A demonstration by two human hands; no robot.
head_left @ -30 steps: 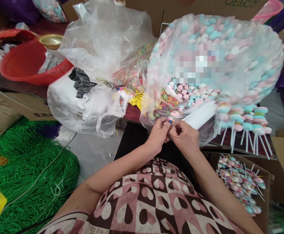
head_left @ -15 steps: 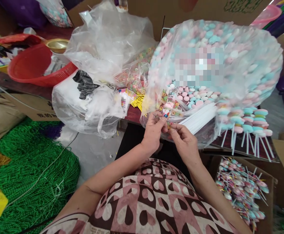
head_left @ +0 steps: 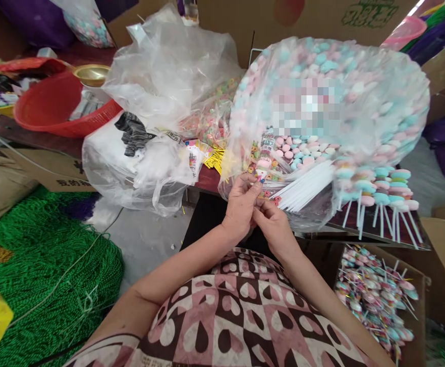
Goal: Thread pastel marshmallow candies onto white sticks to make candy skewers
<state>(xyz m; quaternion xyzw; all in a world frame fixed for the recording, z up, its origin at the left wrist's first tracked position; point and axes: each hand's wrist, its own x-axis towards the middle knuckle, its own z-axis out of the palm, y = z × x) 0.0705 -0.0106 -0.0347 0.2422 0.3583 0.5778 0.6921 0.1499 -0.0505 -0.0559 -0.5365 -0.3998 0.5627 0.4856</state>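
Observation:
A marshmallow lollipop in a printed clear wrapper (head_left: 264, 160) points up and away from me above the table edge. My left hand (head_left: 241, 206) is closed around its lower end, thumb and fingers pinched together. My right hand (head_left: 275, 220) is closed in a pinch just below, fingertips touching or nearly touching the left ones; what it pinches is hidden. White sticks (head_left: 306, 187) lie fanned on a clear plastic bag just beyond. Behind them spreads a big bag of pink, blue and white marshmallows (head_left: 383, 112). Gold twist ties (head_left: 215, 160) are left of the lollipop.
Unwrapped marshmallow lollipops (head_left: 394, 188) lie at the right table edge, sticks overhanging. Below is a carton of wrapped lollipops (head_left: 375, 300). To the left are a plastic bag of white wrappers (head_left: 157, 171), a red basket (head_left: 50, 109) and a heap of green strings (head_left: 54, 265).
My right hand has moved left and slightly down, closer to my left hand. The lollipop stays in my left hand. The view has shifted slightly.

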